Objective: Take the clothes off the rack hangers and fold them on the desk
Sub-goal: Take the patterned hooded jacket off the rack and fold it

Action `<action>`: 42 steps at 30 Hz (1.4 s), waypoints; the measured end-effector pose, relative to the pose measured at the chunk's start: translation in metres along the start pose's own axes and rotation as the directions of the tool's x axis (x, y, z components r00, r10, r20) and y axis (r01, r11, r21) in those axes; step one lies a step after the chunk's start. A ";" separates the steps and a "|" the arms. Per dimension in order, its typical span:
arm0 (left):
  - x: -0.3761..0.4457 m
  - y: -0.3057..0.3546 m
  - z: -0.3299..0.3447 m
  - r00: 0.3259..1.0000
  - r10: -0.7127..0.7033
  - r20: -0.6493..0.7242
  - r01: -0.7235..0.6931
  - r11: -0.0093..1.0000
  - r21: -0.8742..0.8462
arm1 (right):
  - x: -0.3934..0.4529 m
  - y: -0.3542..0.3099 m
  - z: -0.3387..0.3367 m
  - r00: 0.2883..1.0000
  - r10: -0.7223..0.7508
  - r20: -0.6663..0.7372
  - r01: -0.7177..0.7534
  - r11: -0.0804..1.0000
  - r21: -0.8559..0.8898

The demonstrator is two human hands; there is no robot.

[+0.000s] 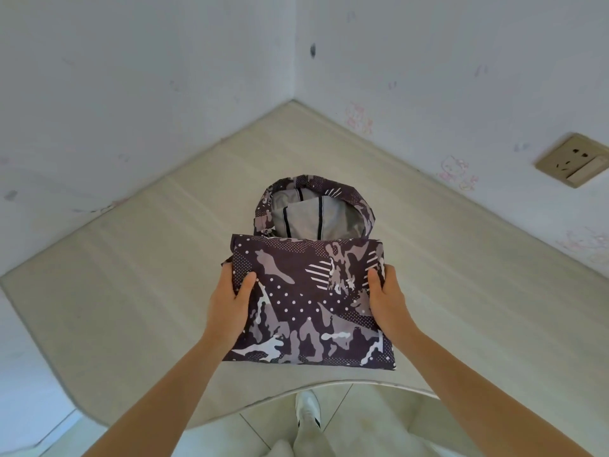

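A folded camouflage jacket (309, 301) sits in the middle of the frame, on the pale desk (131, 291) that fills the corner where two white walls meet. It is a dark purple-brown garment with grey and white blotches, dots and stripes, squared into a neat rectangle. Its hood (313, 206) lies open toward the upper centre of the frame, and inside the hood I can see only grey lining with two thin dark lines; nothing else is tucked in there.

The person holds the bundle from both sides. The left hand (230, 295) grips the left edge, thumb on top of the cloth and fingers curled under and out of sight. The right hand (385, 295) does the same on the right edge, thumb pressed on top, fingers wrapped beneath. Whether the bundle rests fully on the desk or is lifted a little, I cannot tell.

At the right edge of the frame a beige wall socket (575, 159) is set in the wall, with faint pink doodles near it. At the bottom centre, below the desk's curved front edge, a white shoe (308, 410) stands on a tiled floor.
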State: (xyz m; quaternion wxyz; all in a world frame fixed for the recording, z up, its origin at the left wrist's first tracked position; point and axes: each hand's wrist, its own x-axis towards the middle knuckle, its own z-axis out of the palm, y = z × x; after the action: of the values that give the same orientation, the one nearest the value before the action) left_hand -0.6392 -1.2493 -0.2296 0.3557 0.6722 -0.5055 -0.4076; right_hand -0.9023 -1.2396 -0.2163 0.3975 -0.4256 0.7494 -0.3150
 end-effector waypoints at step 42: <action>0.229 0.066 0.095 0.985 0.172 -0.020 -0.087 0.591 0.802 | 0.285 -0.128 0.055 0.931 -0.246 0.270 0.365 0.649 -0.668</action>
State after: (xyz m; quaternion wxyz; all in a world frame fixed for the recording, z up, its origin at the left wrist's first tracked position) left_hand -0.7152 -1.4931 -0.2538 0.0704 0.7400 -0.6642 -0.0796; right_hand -0.8967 -1.5565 -0.2331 0.2013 -0.6886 0.6959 -0.0318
